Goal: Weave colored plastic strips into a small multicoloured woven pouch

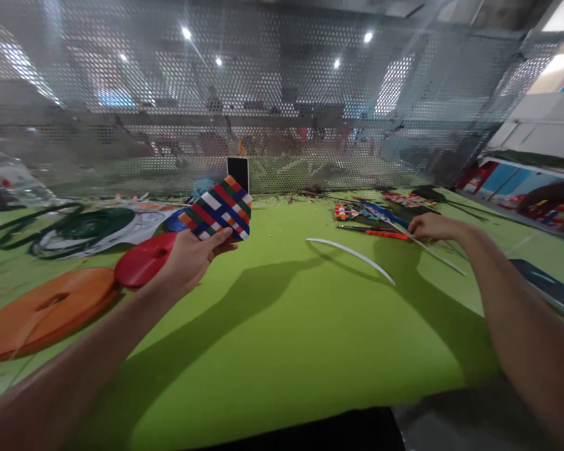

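Note:
My left hand [191,257] is raised over the green table [282,338] and grips a woven multicoloured mat [219,208] of red, blue, white, green and orange strips by its lower edge. My right hand [427,227] reaches to the far right of the table, fingers curled down on a long thin white strip [439,254], beside an orange-handled tool [380,233] and a pile of coloured strips [366,212]. A loose curved white strip [352,254] lies between the two hands.
Flat rolls of red strap [143,260] and orange strap [47,310] lie at the left, with green and white coils [89,230] behind. A perforated metal screen [282,113] closes the table's far edge, with a black phone [237,172] leaning against it. A dark flat object [545,285] lies at the right.

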### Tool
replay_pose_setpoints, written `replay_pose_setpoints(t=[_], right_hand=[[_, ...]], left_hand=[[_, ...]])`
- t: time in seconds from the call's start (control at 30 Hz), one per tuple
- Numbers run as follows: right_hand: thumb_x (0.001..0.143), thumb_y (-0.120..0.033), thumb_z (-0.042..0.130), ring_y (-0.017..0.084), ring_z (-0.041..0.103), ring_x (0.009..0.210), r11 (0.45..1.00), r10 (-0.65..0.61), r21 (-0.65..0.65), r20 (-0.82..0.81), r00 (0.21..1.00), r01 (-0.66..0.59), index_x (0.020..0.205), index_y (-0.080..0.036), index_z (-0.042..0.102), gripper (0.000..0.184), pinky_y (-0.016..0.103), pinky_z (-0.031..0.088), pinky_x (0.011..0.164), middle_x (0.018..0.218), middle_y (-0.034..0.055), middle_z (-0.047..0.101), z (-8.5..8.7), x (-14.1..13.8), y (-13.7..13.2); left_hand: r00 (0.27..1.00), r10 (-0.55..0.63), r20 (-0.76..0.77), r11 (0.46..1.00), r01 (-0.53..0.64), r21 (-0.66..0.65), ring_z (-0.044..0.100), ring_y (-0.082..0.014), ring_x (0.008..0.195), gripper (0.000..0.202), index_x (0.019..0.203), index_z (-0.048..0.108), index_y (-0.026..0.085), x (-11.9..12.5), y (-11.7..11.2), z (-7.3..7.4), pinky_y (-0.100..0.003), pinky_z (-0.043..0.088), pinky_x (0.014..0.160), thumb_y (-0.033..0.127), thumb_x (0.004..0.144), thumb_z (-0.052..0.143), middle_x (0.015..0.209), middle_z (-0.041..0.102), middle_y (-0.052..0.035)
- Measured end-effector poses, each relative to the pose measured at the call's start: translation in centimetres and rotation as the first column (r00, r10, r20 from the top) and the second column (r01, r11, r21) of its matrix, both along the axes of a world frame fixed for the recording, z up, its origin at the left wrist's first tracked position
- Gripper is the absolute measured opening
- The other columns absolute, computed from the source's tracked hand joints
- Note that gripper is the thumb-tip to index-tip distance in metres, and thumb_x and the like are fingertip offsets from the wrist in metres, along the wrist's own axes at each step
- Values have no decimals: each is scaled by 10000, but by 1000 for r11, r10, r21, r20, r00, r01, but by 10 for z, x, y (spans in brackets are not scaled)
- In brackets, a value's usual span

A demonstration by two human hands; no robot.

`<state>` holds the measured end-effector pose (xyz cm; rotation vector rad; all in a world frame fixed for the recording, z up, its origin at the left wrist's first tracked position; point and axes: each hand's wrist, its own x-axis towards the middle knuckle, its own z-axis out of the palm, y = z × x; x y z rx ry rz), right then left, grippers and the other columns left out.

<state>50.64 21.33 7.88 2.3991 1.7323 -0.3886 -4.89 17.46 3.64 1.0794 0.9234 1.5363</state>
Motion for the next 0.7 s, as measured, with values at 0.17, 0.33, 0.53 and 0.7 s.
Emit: replay_pose_setpoints(t=[0.17,0.33,0.53,0.7], right_hand=[[997,-359,607,231,649,1089,975,26,223,-12,1000,-23,1213,-207,657,269,422,571,918,1285,86,645,9,-6,3],[1004,-370,592,221,649,1068,904,-56,427,37,998,35,1159,-227,679,229,412,573,911,1254,82,664,17,-8,0],[996,-357,611,224,648,1101,767,-168,630,22,985,117,1225,-214,650,273,437,560,936,1272,94,651,19,-13,-7],[995,-367,612,215,662,1057,702,-170,688,-88,982,183,1247,-192,637,308,421,575,906,1263,94,650,17,-10,-3]], left_hand=[[998,45,-42,999,-45,12,739,-172,751,346,944,742,161,-15,11,1,-238,645,625,192,635,895,897,772,-32],[993,76,-85,997,-76,4,735,-185,755,363,930,746,156,-19,17,-5,-256,637,616,220,608,902,923,771,-43],[984,74,-160,997,-74,9,740,-204,769,358,925,750,161,-19,17,-8,-278,632,634,264,617,902,929,775,-56],[982,85,-169,996,-81,27,743,-196,743,350,903,755,162,-20,17,-10,-265,624,616,290,618,915,907,777,-60]])
